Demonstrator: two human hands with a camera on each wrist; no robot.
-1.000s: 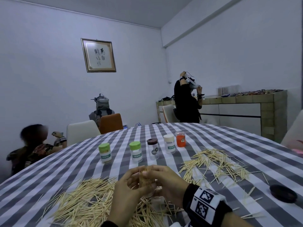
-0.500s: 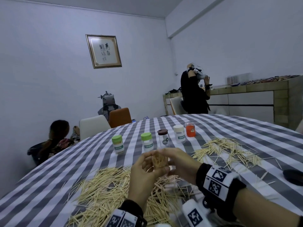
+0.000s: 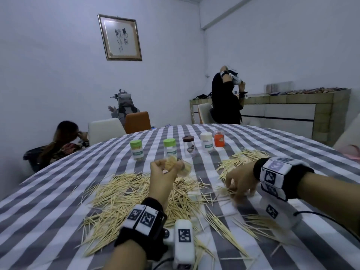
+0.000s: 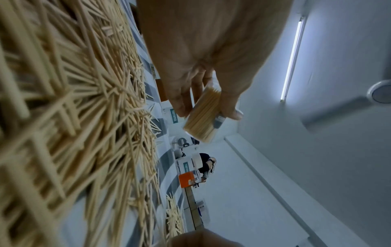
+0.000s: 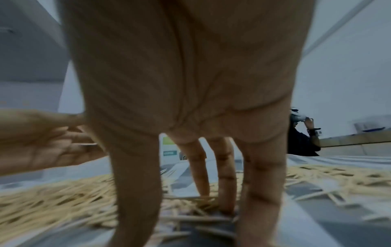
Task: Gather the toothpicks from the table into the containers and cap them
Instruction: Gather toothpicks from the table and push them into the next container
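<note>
Raised left hand (image 3: 165,172) grips a toothpick-filled container (image 4: 203,120); right hand (image 3: 240,181) reaches down, fingers spread onto toothpicks (image 3: 124,193).

Capped jars (image 3: 189,146) behind toothpick heaps (image 3: 124,193)

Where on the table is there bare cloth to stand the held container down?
Bare striped cloth lies between the row of capped containers and the big toothpick pile, and along the table's far-left edge. Crowded: under the left hand holding the filled container, and around the right hand on scattered toothpicks.
</note>
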